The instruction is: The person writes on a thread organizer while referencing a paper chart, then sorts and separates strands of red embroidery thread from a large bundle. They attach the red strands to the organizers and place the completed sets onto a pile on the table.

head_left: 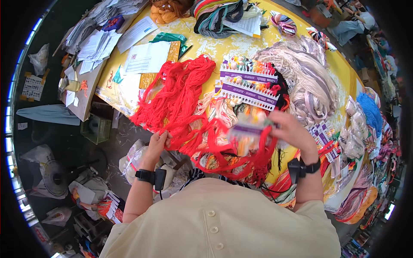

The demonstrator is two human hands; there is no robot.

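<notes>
At the near edge of the yellow table, my left hand is closed on strands of a large red skein of embroidery thread. My right hand is closed at the end of a purple-and-white thread card, which motion blurs. Red strands hang just below that hand, and whether it also grips them I cannot tell. Beyond it lie more thread cards, threaded with many-coloured strands. Cream and orange threads spread between the red skein and the cards.
A pale grey-and-white hank lies right of the cards. Dark mixed hanks and an orange bundle sit at the back. Papers lie on the left. More thread cards lie at right. A fan stands lower left.
</notes>
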